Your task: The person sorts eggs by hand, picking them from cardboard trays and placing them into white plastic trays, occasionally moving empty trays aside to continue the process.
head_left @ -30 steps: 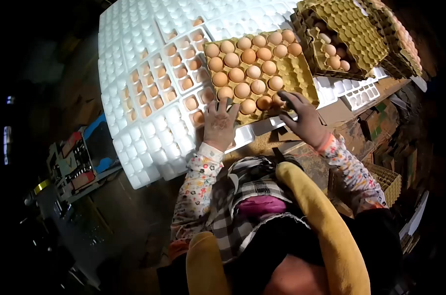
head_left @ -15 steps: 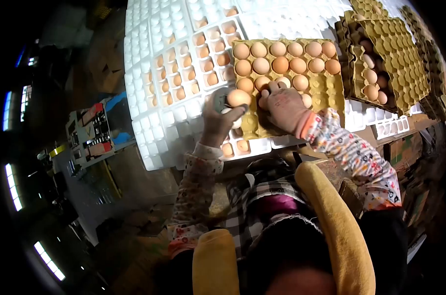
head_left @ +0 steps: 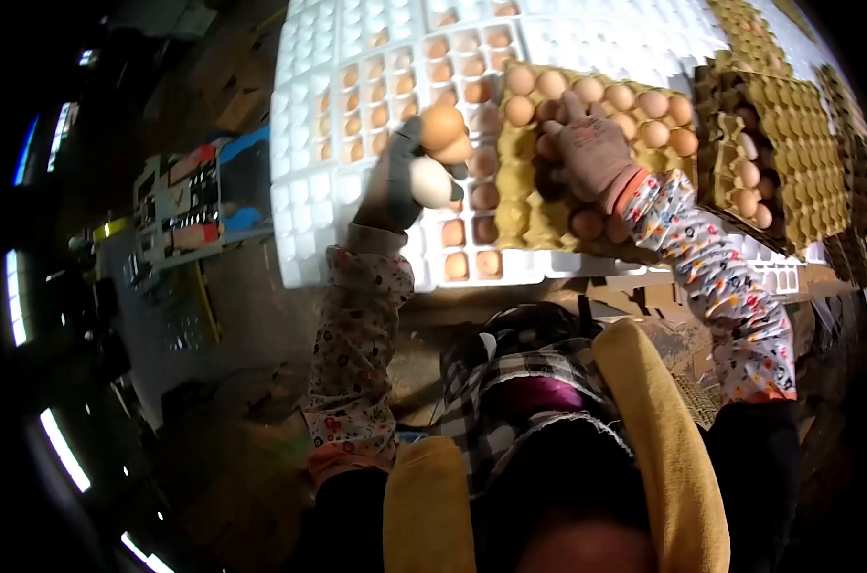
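My left hand [head_left: 395, 177], in a dark glove, is closed around several eggs [head_left: 442, 126], brown ones and one pale, above a white moulded tray [head_left: 342, 220]. Reaching over a yellowish egg carton tray [head_left: 548, 234], my gloved right hand [head_left: 591, 148] has its fingers bent down among the brown eggs [head_left: 654, 133] there. It seems to grip eggs [head_left: 547, 147] at its left side, though the palm and thumb are hidden. Bare cups show along the left side of the carton tray.
Stacked egg carton trays [head_left: 787, 143], with eggs [head_left: 747, 201] showing at their edge, stand at the right. White trays spread across the surface, some cups holding brown eggs [head_left: 455, 265]. Machinery [head_left: 190, 201] with red and blue parts is at the left.
My left hand has moved up and left of the carton tray, and several eggs now show in it. My right hand has shifted slightly up over the eggs. The camera view has also shifted.
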Tool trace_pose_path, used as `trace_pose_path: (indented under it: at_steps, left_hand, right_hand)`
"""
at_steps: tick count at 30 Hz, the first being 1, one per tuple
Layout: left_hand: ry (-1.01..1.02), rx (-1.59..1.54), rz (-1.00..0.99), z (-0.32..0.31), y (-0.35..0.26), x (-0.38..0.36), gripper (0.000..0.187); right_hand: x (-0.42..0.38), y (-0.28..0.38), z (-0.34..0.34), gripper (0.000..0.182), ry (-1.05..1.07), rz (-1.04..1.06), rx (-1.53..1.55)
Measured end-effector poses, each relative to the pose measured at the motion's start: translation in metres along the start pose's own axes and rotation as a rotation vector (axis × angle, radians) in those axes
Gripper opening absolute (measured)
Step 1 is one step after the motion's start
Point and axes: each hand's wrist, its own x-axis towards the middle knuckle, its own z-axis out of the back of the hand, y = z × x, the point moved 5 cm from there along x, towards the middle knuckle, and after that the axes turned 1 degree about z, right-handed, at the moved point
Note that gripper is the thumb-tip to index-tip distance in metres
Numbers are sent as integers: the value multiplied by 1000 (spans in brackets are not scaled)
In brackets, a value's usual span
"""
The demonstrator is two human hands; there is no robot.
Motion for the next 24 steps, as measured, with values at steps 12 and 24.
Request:
trace_pose_path:
  at_steps: [12, 24]
  left_hand:
    - [314, 1513, -145, 159, 93, -115, 43]
    - [-98, 1400, -449, 160, 88, -38, 45]
  right_hand:
    - [-24, 179, -34, 45, 386, 186, 837]
    - [65, 236, -132, 37, -49, -59, 629]
